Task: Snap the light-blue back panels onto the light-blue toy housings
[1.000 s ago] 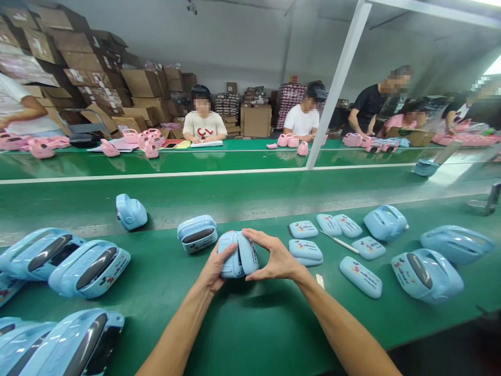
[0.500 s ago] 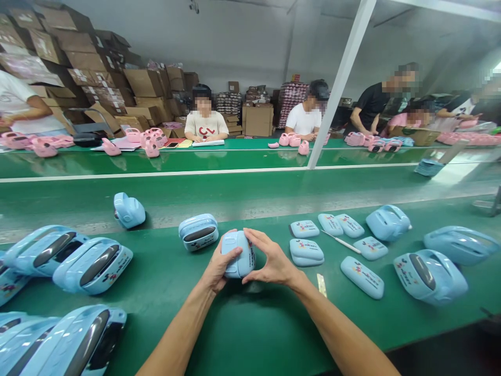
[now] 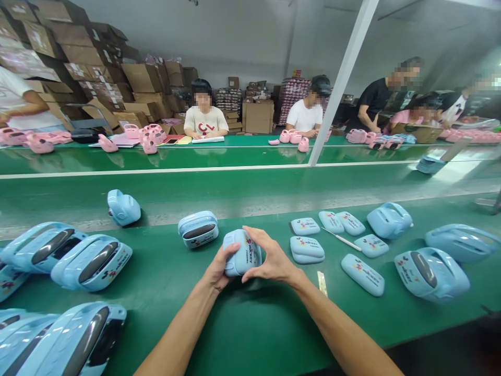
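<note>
Between my hands, just above the green work surface, is a light blue plastic casing (image 3: 239,261) with a cartoon mouse and lettering printed on its right face. My left hand (image 3: 218,267) grips its left side, thumb across the front. My right hand (image 3: 274,259) spans the printed face, fingertips on the upper edge and thumb at the lower edge. Behind them stands a handled blue casing (image 3: 198,230) with a dark panel. Several printed blue covers, one of them a long cover (image 3: 362,275), lie to the right, beside a thin tool with a white handle (image 3: 348,243).
Handled blue units (image 3: 92,263) crowd the left side, and more blue units (image 3: 431,274) stand at the right. A small strip (image 3: 322,283) lies near my right forearm. Beyond a white post (image 3: 340,89), people work along a far bench with pink casings (image 3: 150,142).
The casing in my hands has turned so that more of its printed face shows. Both hands keep their hold, and the view has shifted slightly.
</note>
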